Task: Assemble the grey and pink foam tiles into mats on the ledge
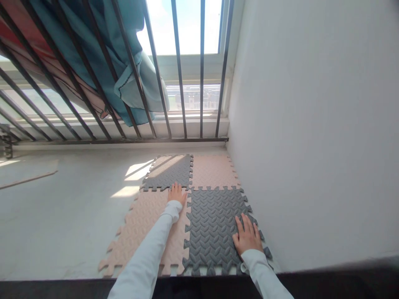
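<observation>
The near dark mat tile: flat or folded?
Flat: the near dark tile shows its patterned face spread across the floor, the right hand resting on it.

The head view looks down (forward) over mats (205, 220).

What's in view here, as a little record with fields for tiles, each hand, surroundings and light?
Tiles: four, two by two: near pink tile, near grey tile, far grey tile, far pink tile
Left hand: at the seam between near pink tile and far grey tile
Right hand: on near grey tile, toward its right edge
Right side: white wall
Ahead: dark railing, cloth behind its bars
Light: sunlit patches on floor and far grey tile
</observation>
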Tool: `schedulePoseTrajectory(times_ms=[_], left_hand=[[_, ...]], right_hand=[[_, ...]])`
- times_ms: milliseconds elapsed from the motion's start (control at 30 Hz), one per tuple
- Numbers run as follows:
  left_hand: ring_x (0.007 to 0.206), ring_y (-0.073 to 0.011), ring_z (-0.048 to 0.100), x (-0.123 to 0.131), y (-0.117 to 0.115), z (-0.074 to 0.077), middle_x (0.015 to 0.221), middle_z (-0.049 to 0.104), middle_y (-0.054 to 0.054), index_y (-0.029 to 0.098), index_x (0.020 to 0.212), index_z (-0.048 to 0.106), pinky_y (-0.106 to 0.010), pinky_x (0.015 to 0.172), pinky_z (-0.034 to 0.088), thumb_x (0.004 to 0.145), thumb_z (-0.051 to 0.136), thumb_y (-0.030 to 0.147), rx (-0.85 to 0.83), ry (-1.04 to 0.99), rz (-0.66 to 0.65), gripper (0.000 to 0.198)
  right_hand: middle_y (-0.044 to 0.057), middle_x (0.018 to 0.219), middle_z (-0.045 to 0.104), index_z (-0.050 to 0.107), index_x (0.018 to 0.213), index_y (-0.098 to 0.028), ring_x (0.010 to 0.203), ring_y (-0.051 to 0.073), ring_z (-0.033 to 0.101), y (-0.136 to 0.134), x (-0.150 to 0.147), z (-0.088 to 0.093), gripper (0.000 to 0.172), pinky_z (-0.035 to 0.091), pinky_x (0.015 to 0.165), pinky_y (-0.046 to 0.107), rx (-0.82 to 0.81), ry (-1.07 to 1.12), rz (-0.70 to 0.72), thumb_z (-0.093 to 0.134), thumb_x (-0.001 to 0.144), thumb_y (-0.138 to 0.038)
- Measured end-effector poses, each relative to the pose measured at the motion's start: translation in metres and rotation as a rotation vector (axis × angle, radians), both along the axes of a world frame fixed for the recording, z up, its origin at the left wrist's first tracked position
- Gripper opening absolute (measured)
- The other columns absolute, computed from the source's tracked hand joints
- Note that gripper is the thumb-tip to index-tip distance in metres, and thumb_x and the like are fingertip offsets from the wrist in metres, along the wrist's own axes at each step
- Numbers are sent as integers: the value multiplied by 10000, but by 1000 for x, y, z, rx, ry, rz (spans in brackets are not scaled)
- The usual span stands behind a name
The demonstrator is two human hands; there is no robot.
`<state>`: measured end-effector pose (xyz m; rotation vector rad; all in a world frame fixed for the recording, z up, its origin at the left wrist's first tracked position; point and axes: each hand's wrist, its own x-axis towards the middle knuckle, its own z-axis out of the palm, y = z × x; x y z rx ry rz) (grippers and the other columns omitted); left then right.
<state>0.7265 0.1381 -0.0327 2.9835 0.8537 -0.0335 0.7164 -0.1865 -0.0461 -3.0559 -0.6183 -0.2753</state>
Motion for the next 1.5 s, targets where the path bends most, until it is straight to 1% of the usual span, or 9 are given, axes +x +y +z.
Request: schedulePoseTrajectory(times_ms=[133, 467, 600, 700, 767, 867, 1067, 1333, 1500], left_hand=[[1310, -225, 210, -13, 7, 5, 1431, 235, -64, 194, 1341, 306, -435, 1045, 250, 852, 275, 371, -24, 23, -58, 521], [1321, -215, 175, -14, 4, 11, 1439, 211, -39, 216, 1342, 300, -471, 1066, 180, 849, 243, 391, -51, 76, -52, 526], [1323, -237, 159, -14, 6, 14, 1440, 208, -39, 222, 1343, 298, -505, 1072, 123, 836, 267, 452, -50, 123, -74, 558], [1307, -250, 203, -14, 10, 17, 1423, 267, -43, 224, 1310, 366, -497, 1063, 167, 832, 312, 428, -45, 79, -99, 523], [1269, -228, 285, -15, 15, 18, 1383, 349, -65, 199, 1267, 432, -423, 1049, 242, 833, 342, 355, -43, 8, -60, 469], [1150, -209, 424, -17, 26, 18, 1252, 488, -106, 162, 1186, 513, -322, 957, 364, 820, 384, 278, -54, -99, 107, 405], [1059, -216, 475, -10, 38, 23, 1112, 556, -89, 191, 1038, 580, -313, 821, 427, 801, 437, 319, -142, -129, 298, 305], [1032, -230, 476, -4, 32, 24, 1054, 564, -105, 171, 975, 576, -334, 785, 424, 793, 415, 293, -83, -110, 303, 272], [1001, -231, 476, -10, 27, 15, 1037, 559, -106, 172, 935, 598, -333, 767, 428, 803, 387, 246, 2, -138, 254, 259]], right_hand=[[65, 1350, 390, 475, 1232, -198, 1236, 200, 336, 1, 0, 1, 537, 177, 1035, 401, 0, -13, -1, 389, 705, -254], [59, 1344, 397, 496, 1210, -199, 1234, 208, 331, 1, 3, -9, 527, 168, 1041, 409, -16, -37, -23, 384, 697, -241], [58, 1340, 404, 501, 1205, -202, 1229, 198, 340, 0, 3, -7, 517, 193, 1034, 406, -22, -62, -11, 371, 706, -228], [60, 1342, 401, 492, 1213, -205, 1227, 203, 344, -1, 2, -7, 521, 208, 1027, 412, -29, -77, 8, 365, 708, -216], [60, 1349, 391, 479, 1225, -206, 1228, 209, 342, -2, 2, -8, 526, 204, 1027, 420, -29, -93, 22, 360, 712, -208], [60, 1355, 382, 470, 1232, -207, 1229, 217, 340, -3, 3, -11, 532, 200, 1027, 428, -18, -91, 30, 368, 709, -220], [68, 1350, 387, 472, 1229, -199, 1231, 215, 338, -3, 4, -17, 540, 192, 1029, 428, -12, -87, 23, 382, 698, -228], [61, 1344, 398, 479, 1224, -209, 1227, 209, 346, -2, 2, -11, 535, 194, 1031, 412, 12, -80, 25, 393, 697, -240], [69, 1340, 402, 491, 1214, -201, 1229, 209, 345, -1, 0, -5, 524, 197, 1030, 411, 1, -93, 18, 381, 701, -224]])
